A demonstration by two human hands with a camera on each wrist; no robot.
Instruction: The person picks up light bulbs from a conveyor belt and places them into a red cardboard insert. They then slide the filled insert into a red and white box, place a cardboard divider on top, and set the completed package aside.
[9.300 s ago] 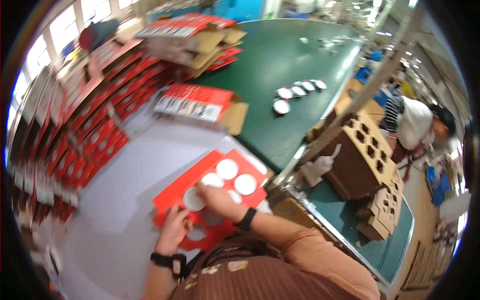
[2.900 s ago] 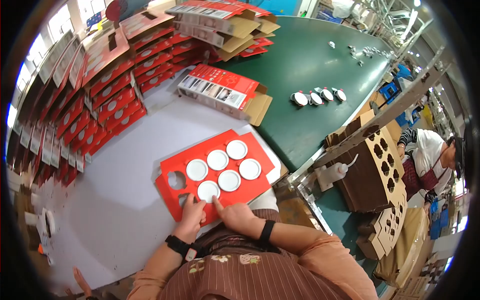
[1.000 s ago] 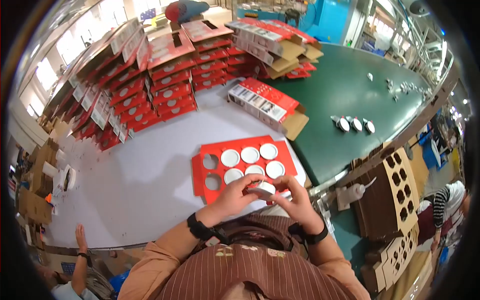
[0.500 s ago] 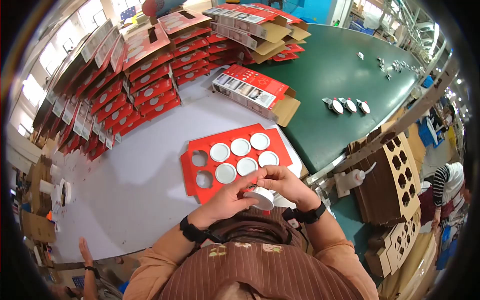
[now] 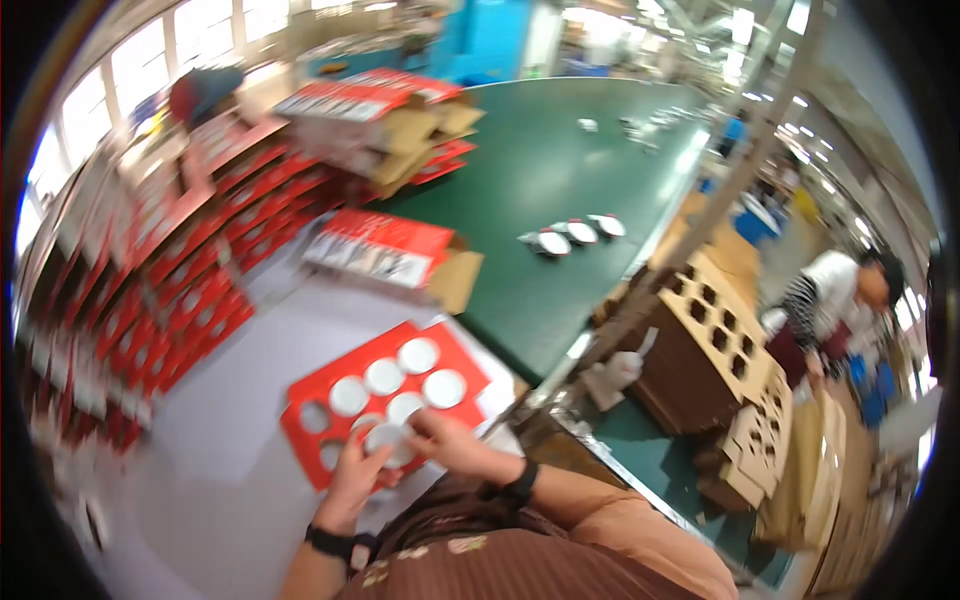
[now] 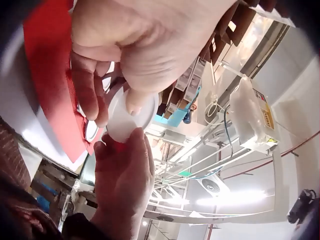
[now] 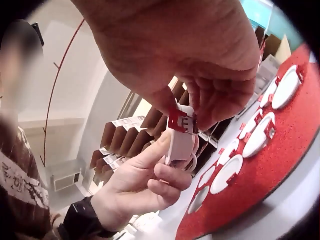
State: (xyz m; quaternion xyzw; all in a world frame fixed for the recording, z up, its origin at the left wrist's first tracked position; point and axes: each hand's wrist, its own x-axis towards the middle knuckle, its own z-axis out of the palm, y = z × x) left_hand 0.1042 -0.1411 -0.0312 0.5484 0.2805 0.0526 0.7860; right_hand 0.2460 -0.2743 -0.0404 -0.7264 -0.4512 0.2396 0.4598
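Through the head camera I watch the left hand (image 5: 357, 478) and the right hand (image 5: 455, 443) meet at one white disc (image 5: 391, 445), raised off the red card (image 5: 322, 383). On the right wrist view I see the left thumb and fingers closed round the disc, while the right thumb and fingers pinch near its red clip (image 7: 177, 120). Other discs sit in the card; three more (image 5: 581, 232) rest on the green table (image 5: 560, 140).

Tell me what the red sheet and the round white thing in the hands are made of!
The red sheet looks like matte card: thin, flat and cut through. The round white thing seems smooth plastic, maybe painted metal: no grain shows.
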